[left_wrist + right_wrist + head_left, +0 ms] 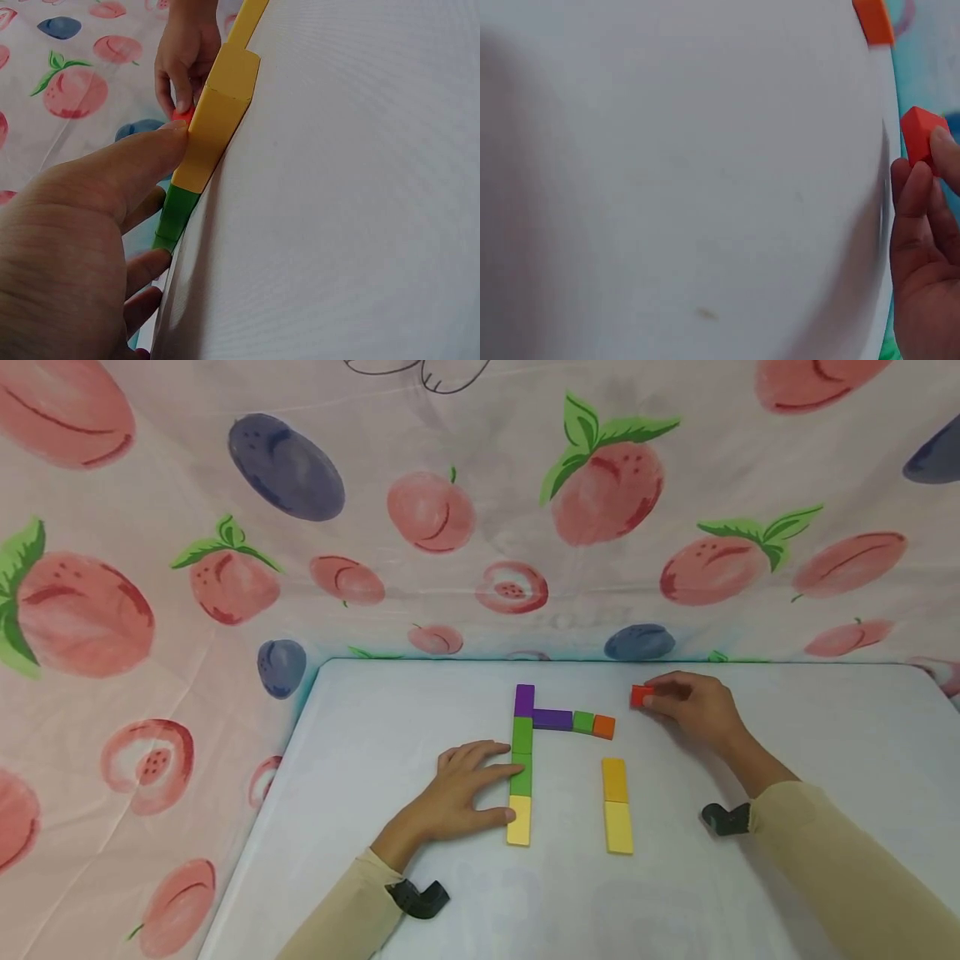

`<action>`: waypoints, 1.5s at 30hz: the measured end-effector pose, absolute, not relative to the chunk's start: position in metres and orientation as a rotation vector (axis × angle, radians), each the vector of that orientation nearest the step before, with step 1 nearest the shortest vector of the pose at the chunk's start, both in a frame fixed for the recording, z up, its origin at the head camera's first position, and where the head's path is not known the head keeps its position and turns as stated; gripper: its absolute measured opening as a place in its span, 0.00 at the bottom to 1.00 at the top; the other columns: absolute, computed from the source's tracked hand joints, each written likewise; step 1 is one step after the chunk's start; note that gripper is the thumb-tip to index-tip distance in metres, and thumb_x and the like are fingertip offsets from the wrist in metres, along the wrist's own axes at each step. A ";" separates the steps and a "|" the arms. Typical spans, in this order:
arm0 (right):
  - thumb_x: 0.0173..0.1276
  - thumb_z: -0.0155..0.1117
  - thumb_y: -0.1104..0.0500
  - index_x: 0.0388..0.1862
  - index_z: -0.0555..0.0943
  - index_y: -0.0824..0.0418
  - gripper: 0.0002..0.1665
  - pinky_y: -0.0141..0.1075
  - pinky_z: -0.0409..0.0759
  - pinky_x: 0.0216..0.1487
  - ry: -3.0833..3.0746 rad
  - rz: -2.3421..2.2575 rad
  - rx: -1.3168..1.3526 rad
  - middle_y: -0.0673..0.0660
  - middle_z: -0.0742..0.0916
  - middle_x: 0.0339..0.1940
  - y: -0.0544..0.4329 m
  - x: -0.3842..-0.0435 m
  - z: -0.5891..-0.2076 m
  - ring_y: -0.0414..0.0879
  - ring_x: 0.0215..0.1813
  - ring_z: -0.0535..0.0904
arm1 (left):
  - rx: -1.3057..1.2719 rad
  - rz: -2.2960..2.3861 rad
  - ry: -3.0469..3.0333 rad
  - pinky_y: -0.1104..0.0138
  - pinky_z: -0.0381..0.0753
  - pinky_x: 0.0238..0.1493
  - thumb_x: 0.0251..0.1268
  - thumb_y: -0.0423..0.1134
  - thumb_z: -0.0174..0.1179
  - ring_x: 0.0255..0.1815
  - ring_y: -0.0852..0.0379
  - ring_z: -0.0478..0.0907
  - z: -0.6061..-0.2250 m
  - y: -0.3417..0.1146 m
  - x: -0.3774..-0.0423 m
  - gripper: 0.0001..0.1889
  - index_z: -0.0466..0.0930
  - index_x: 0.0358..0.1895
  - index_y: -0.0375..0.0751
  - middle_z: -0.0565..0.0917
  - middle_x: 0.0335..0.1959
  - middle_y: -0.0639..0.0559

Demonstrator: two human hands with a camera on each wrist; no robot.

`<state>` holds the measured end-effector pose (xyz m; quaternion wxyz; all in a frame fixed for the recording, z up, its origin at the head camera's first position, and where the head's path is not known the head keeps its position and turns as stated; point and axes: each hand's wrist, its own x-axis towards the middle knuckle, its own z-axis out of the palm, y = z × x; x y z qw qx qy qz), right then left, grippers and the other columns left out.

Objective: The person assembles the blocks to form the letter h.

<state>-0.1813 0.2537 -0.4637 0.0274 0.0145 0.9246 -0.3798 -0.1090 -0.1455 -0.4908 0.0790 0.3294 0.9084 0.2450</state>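
Note:
My right hand point(697, 708) pinches a red block point(640, 696) between thumb and fingers, up and to the right of an orange block point(603, 727). That orange block ends a short row with a green block point(582, 722) and a long purple block point(552, 719). The row meets a column made of a purple block point(524, 700), green blocks point(522, 735) and a yellow block point(518, 822). Along the column's left side lies my left hand point(457, 793), fingers spread, its thumb at the yellow block and fingertips at the green ones.
Two yellow blocks point(617, 806) stand end to end, right of the column and below the orange block. Everything lies on a white table point(315, 860). Behind it hangs a fruit-patterned cloth point(450, 443). Each wrist carries a black mount point(422, 900).

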 end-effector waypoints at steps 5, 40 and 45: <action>0.71 0.68 0.45 0.61 0.83 0.55 0.24 0.38 0.80 0.53 2.767 -1.190 0.043 0.61 0.86 0.58 0.246 -0.167 -0.464 0.56 0.60 0.77 | 0.989 0.742 2.720 0.42 0.50 0.75 0.65 0.64 0.61 0.81 0.53 0.54 -0.491 -0.146 -0.110 0.33 0.71 0.74 0.67 0.63 0.79 0.56; 0.68 0.73 0.49 0.57 0.84 0.63 0.25 0.30 0.85 0.40 2.495 -1.366 0.048 0.58 0.90 0.42 0.220 -0.133 -0.458 0.47 0.38 0.86 | 0.991 0.749 2.719 0.41 0.51 0.75 0.65 0.64 0.61 0.81 0.52 0.54 -0.490 -0.145 -0.109 0.33 0.71 0.73 0.66 0.64 0.79 0.55; 0.68 0.73 0.52 0.56 0.84 0.63 0.23 0.30 0.84 0.39 2.520 -1.323 0.055 0.58 0.91 0.41 0.215 -0.133 -0.458 0.47 0.37 0.85 | 0.995 0.750 2.721 0.41 0.50 0.75 0.65 0.63 0.61 0.81 0.52 0.54 -0.491 -0.145 -0.109 0.33 0.71 0.73 0.65 0.64 0.79 0.56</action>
